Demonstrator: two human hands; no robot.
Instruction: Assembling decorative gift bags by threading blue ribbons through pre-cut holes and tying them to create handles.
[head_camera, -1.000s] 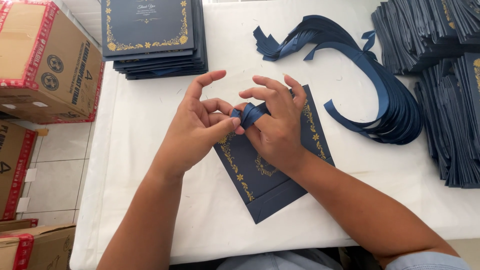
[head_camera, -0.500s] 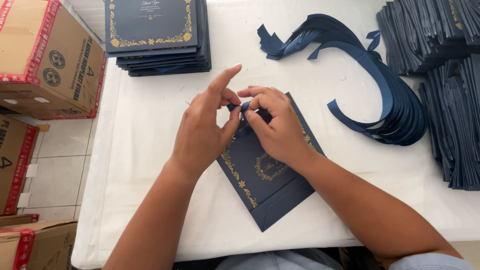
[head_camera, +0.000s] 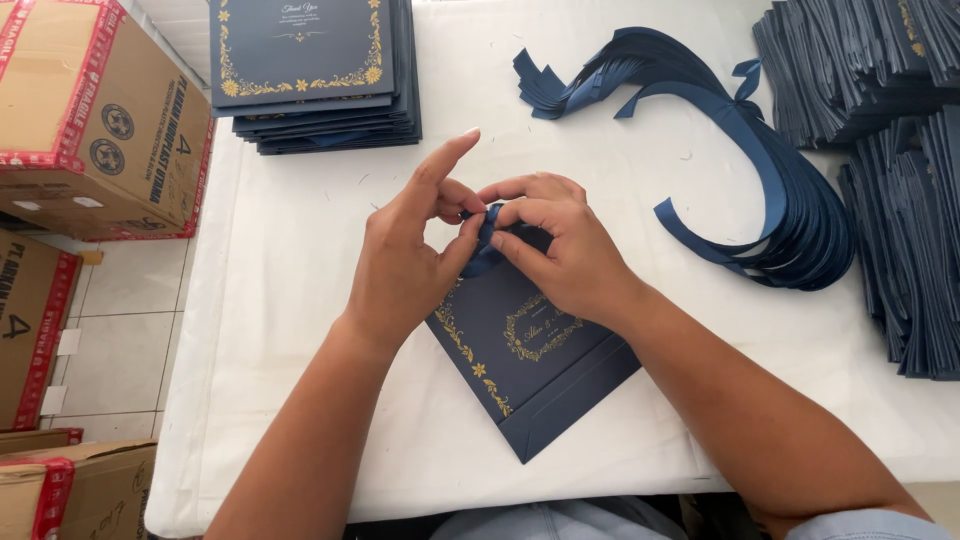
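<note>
A flat navy paper bag (head_camera: 530, 370) with gold floral printing lies tilted on the white table (head_camera: 300, 290). Both hands work at its top edge. My left hand (head_camera: 410, 255) pinches a navy ribbon (head_camera: 487, 240) with thumb and middle fingers, index finger raised. My right hand (head_camera: 555, 250) grips the same ribbon from the right, fingers curled over it. The ribbon's knot is mostly hidden between the fingers.
A stack of finished navy bags (head_camera: 310, 70) sits at the back left. A bundle of loose navy ribbons (head_camera: 760, 190) curves across the right. Piles of folded navy bags (head_camera: 890, 130) fill the far right. Cardboard boxes (head_camera: 90, 110) stand on the floor left.
Both hands have stayed at the bag's top edge, fingers shifting on the ribbon. My left index finger has lifted and straightened; the view has shifted slightly.
</note>
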